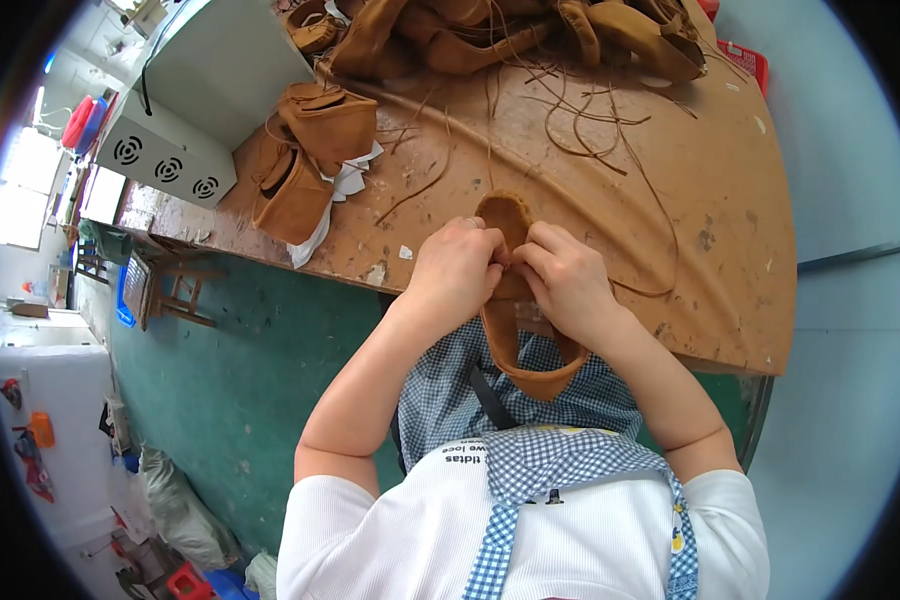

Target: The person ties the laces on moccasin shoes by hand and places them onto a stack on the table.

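Note:
A brown suede shoe upper (540, 383) is between my hands at the table's near edge, its toe on the tabletop and its open heel end over my lap. My left hand (457, 262) pinches its left side near the middle, fingers closed. On the right side my right hand (565, 278) pinches the same piece, its fingertips close to those of the left. What exactly the fingertips grip is too small to make out. A thin brown lace (667, 235) curves over the table to the right of my right hand.
Two brown shoes (328, 125) with white paper stand at the table's left, beside a grey-white metal box (160, 150). Brown suede pieces (450, 35) are piled at the far edge, with loose laces (580, 120) before them. A red basket (745, 62) is at the far right.

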Motion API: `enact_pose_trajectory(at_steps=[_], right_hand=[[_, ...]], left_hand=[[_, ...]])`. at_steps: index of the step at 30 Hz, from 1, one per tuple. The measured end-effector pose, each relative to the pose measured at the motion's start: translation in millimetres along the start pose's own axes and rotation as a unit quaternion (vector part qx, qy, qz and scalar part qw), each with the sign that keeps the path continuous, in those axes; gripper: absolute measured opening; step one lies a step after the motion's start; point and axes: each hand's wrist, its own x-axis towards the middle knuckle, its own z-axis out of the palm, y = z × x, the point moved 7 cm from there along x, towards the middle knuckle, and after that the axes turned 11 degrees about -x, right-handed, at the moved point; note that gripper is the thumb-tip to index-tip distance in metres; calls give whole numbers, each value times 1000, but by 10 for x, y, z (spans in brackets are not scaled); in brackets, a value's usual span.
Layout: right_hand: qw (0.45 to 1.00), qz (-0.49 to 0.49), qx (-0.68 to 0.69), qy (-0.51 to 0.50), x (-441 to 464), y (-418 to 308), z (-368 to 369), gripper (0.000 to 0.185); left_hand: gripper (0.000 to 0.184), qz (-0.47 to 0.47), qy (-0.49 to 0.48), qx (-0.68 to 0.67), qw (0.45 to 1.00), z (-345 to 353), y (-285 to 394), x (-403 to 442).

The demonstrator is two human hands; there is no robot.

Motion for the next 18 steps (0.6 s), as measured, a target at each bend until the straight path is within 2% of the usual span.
enact_pose_trajectory(at_steps=[10, 13, 16, 18], right_hand=[[1000, 1, -13, -14, -33, -40, 19, 15], [1000, 4, 6, 13, 2, -34, 33, 8], [999, 3, -41, -10, -55, -84, 18, 14], [997, 13, -70, -2, -84, -103, -49, 11]], left_hand=[[15, -9, 16, -40, 999, -17, -40, -18], [15, -31, -3, -18, 999, -20, -28, 2], [14, -18, -15, -10, 1000, -12, -7, 22], [14, -15, -16, 1, 1000, -14, 3, 25]])
